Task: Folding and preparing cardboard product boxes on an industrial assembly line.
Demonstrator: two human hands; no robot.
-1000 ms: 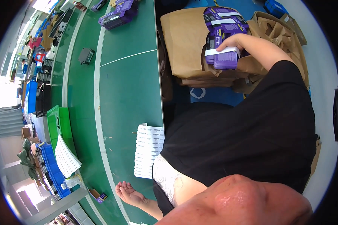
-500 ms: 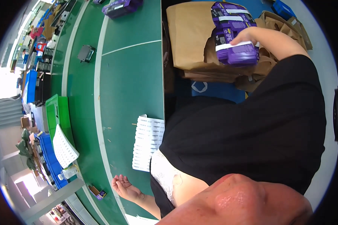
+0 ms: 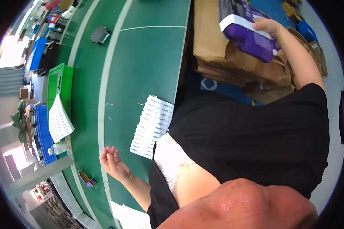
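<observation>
My right hand (image 3: 267, 26) is closed on the edge of a bundle of purple and black printed cartons (image 3: 250, 42) with a white band around it. The bundle is tilted and slightly blurred, over a stack wrapped in brown paper (image 3: 210, 38). More purple and white shows behind my fingers, but how many bundles there are I cannot tell. Over the near part of the green table (image 3: 141, 65), my left hand (image 3: 116, 164) is empty, its fingers loosely curled and apart. Closest to it on the table lie white sheets of printed labels (image 3: 153, 126), against my body.
Beyond the table's white strip stand a small dark box (image 3: 100, 35), a green bin (image 3: 67, 87) with a printed sheet (image 3: 59, 122) leaning on it, and a small opened carton (image 3: 87, 179). White papers (image 3: 130, 217) lie at the lower edge. Brown paper bags (image 3: 317, 57) stand right of the stack.
The purple bundle in my right hand has moved up and to the right and now tilts differently. My left hand stays empty. The whole view has shifted, so table items appear higher.
</observation>
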